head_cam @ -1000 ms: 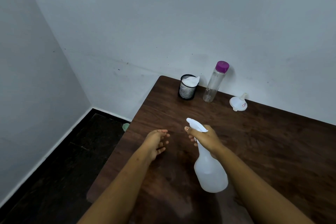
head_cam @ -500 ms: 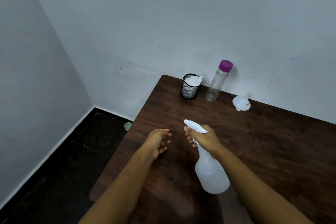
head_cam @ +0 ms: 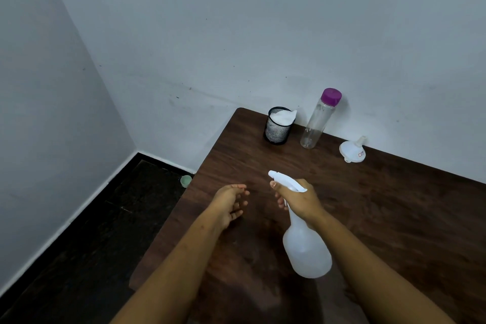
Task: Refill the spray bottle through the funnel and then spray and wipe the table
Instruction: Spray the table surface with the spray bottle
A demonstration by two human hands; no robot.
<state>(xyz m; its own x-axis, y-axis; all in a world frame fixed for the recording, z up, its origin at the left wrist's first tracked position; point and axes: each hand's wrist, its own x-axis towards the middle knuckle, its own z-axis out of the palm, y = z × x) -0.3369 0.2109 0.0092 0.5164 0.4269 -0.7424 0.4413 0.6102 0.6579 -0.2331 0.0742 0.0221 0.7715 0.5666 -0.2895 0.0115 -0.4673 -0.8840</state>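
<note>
1. A person's right hand (head_cam: 299,198) grips the spray bottle (head_cam: 306,252) at its neck, fingers curled round the trigger and thumb over the white head; the bottle hangs tilted above the near part of the bench (head_cam: 394,218), nozzle aimed away toward the far left corner.
2. The left hand (head_cam: 228,204) holds nothing; its fingers are loosely bent, palm turned toward the bottle, just beside it; whether it touches the bench cannot be told.
3. The bottle is cloudy white plastic, and its fill level cannot be read through the wall; it is probably light when low and noticeably bottom-heavy when full; the thin belly would likely dent under a squeeze and slip if wet.
4. The neck under the trigger head looks the firmest hold, as taken now; a second hand under the base would steady it for any refill.
5. The funnel (head_cam: 352,151) lies by the wall, well apart from both hands; small, stiff and light, best pinched at the rim.
6. A white cloth (head_cam: 282,116) sits in a black mesh cup (head_cam: 277,129) at the far corner, beside a clear bottle (head_cam: 318,123) with a purple cap; soft, easily plucked out.
</note>
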